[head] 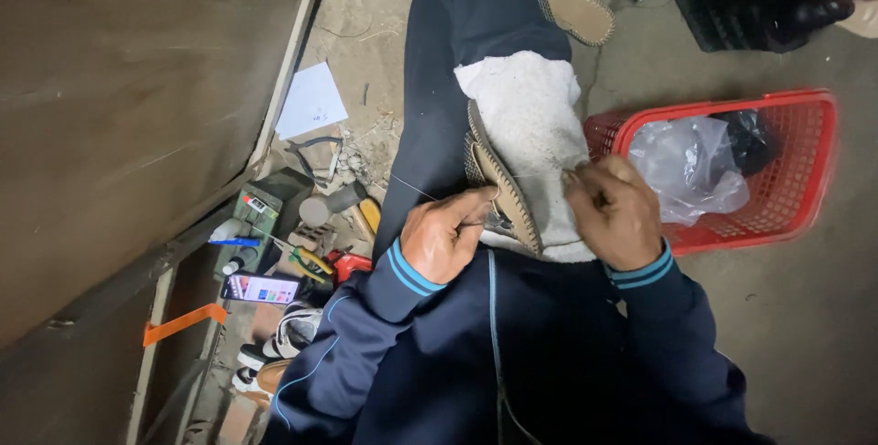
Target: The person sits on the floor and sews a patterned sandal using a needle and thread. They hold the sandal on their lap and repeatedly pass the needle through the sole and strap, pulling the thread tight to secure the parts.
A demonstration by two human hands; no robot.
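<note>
A tan shoe with a stitched sole edge (498, 184) lies on a white towel (535, 125) spread over my lap. My left hand (442, 236) grips the shoe at its near end, fingers curled over the sole. My right hand (615, 212) is pinched shut just right of the shoe, holding a thin needle or thread end against the towel. A fine thread (413, 188) runs out to the left from the shoe. Both arms wear dark blue sleeves with light blue cuffs.
A red plastic basket (805, 198) with clear plastic bags stands at the right. A second tan shoe (572, 6) lies on the floor at the top. Tools, a phone (261, 289), bottles and paper (311, 100) clutter the left beside a brown board (119, 116).
</note>
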